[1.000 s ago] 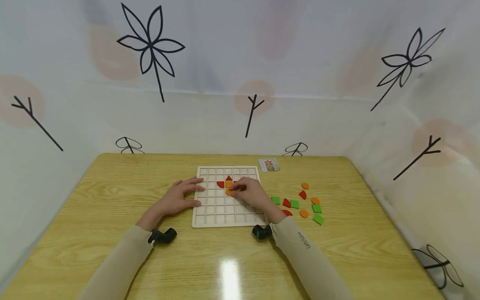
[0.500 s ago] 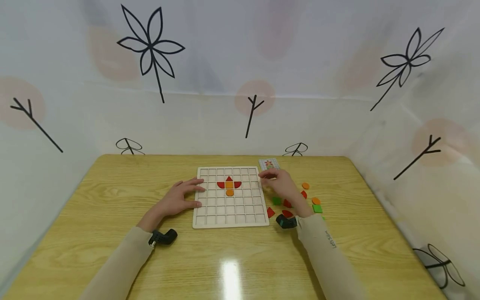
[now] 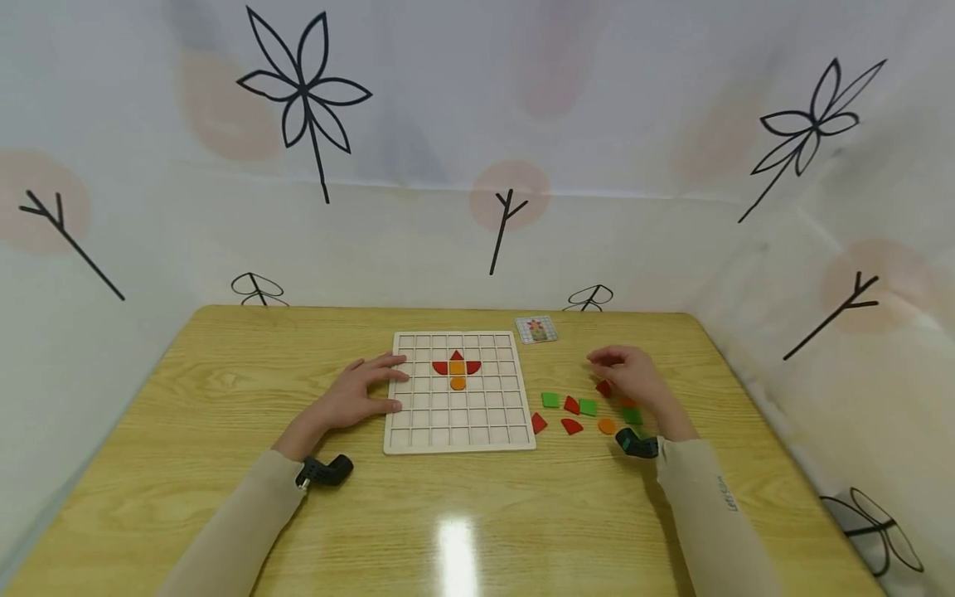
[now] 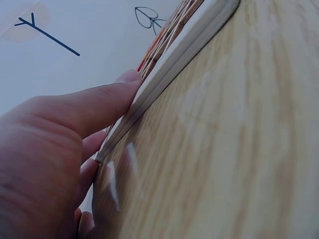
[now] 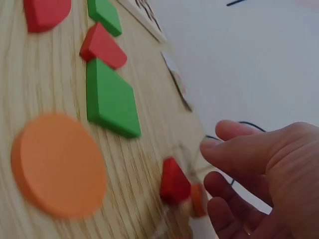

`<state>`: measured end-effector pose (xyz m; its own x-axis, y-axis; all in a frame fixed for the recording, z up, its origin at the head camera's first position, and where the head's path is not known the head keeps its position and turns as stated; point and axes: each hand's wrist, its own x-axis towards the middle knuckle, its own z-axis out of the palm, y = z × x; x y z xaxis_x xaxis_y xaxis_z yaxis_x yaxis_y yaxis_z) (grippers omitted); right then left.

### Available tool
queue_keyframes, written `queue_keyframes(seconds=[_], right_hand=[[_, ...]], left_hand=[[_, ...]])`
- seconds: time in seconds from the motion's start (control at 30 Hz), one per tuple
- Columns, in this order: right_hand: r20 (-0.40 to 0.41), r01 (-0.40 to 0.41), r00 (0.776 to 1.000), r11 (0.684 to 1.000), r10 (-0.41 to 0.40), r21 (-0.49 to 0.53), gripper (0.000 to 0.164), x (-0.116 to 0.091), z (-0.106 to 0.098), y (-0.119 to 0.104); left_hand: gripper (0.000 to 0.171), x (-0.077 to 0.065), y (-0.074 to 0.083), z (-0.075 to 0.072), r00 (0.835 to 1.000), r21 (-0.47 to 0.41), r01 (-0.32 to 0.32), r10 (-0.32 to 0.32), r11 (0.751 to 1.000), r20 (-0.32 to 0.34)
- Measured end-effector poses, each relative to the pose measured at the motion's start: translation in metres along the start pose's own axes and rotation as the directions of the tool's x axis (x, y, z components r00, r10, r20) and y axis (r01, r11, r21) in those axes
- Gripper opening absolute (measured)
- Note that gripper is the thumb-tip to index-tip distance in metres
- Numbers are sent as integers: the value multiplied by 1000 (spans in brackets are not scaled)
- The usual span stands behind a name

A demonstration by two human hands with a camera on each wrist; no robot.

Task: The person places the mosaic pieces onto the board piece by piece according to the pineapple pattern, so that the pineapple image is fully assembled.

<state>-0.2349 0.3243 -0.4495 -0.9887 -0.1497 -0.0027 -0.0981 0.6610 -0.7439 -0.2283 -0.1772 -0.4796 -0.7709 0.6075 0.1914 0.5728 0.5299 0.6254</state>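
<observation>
My left hand rests along the left edge of a white gridded board; its fingertips touch the rim. Within the grid lie a red triangle, an orange square, two red quarter-round pieces on either side, and an orange disc below. My right hand hovers over the loose pieces at the right, holding nothing visible. In the right wrist view its thumb and fingers are apart, close to a red quarter-round piece and an orange disc on the table.
Several loose pieces lie right of the board, among them green squares, red quarter-rounds and another orange disc. A small picture card sits behind them. Patterned cloth hangs around the wooden table.
My right hand has let go of the orange disc on the board and moved right, past the card, to the loose pieces. The left hand stays put.
</observation>
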Motion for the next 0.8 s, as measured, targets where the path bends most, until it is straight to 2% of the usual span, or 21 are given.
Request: queue_keyframes(seconds=[0.13, 0.33, 0.8], right_hand=[[41, 19, 999, 998, -17, -52, 26, -8, -9, 5], [71, -2, 997, 996, 8, -91, 26, -17, -12, 5], [101, 11, 995, 986, 6, -168, 20, -18, -10, 5]], left_hand=[[46, 0, 0, 0, 1000, 0, 3, -3, 1000, 1], [46, 0, 0, 1, 1000, -1, -4, 4, 1000, -2], [45, 0, 1, 0, 1000, -7, -14, 14, 1000, -8]])
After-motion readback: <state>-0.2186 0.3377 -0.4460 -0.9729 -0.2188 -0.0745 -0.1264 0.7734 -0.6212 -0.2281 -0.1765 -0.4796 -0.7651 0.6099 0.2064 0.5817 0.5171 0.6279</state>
